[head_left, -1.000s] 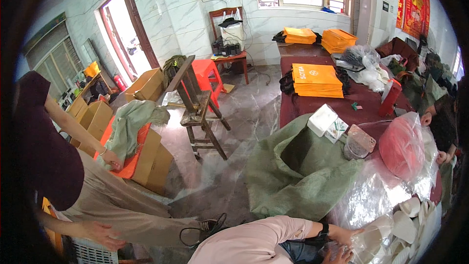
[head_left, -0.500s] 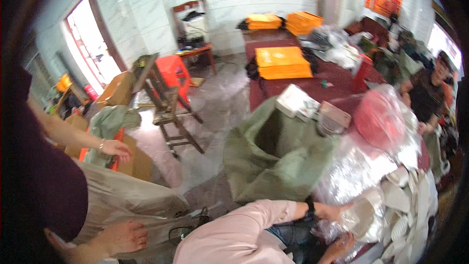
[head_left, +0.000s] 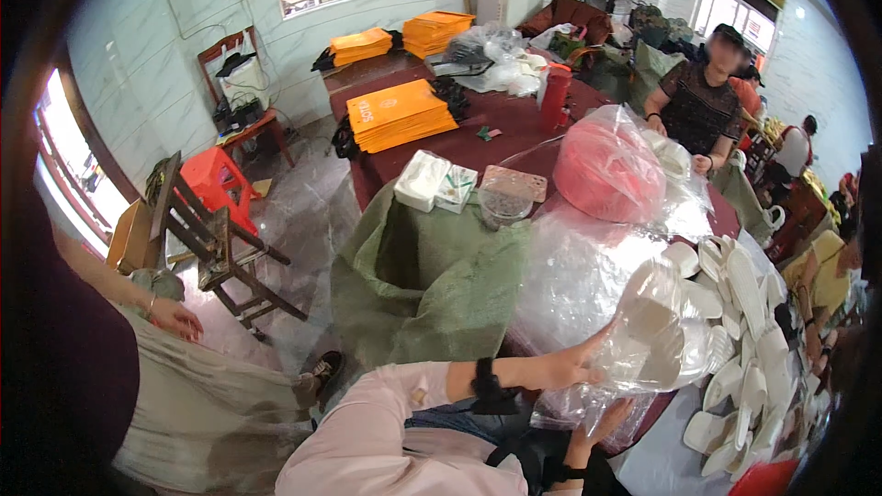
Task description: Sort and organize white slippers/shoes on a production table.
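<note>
A clear plastic bag is gripped at its near end by my left hand, fingers closed on it. White slippers show through the film, lying past my fingertips above the table. Just below, my right hand curls round the bag's crinkled near part, its fingers partly hidden by plastic. To the right of the bag spreads a heap of loose white slippers. Beyond my left hand lies a pile of clear plastic film.
A green woven sack hangs open at the edge of the red-covered table. Beyond it are tissue packs, a pink bundle in plastic and orange stacks. At left, a person stands near a wooden chair; another sits across.
My view has swung right, so the scene shifts left and more slippers and people appear. Both hands still hold the bag of slippers. The standing person at left no longer shows a second, lower hand.
</note>
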Available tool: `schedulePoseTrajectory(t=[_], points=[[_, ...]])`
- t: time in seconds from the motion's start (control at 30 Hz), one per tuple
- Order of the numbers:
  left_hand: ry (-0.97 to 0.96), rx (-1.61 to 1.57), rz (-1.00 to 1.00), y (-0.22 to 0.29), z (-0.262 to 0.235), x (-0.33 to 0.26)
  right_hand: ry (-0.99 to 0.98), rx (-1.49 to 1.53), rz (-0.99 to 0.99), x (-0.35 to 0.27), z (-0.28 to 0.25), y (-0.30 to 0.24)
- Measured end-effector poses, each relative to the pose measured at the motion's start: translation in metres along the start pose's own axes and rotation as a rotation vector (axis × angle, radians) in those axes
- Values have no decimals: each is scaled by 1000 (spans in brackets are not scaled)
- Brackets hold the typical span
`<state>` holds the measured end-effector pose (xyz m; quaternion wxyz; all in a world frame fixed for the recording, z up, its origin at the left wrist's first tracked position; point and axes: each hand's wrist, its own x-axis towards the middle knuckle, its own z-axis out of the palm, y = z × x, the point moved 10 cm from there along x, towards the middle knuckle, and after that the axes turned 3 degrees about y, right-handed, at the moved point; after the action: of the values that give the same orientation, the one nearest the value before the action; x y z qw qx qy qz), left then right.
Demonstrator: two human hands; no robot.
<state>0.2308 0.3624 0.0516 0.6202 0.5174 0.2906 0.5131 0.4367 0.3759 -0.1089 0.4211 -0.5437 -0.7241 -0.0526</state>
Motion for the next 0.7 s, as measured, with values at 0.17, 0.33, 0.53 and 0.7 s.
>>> schedulePoseTrajectory(t=[0.17, 0.33, 0.53, 0.7], points=[[317, 176, 128, 61, -23, -51, -167, -39, 148, 32, -16, -60], [784, -213, 346, 80, -66, -100, -194, -49, 176, 43, -28, -83], [1292, -142, 733, 105, -130, -161, -218, -47, 183, 42, -25, -79], [1188, -375, 905, 126, -176, -182, -226, -84, 164, 42, -25, -79]])
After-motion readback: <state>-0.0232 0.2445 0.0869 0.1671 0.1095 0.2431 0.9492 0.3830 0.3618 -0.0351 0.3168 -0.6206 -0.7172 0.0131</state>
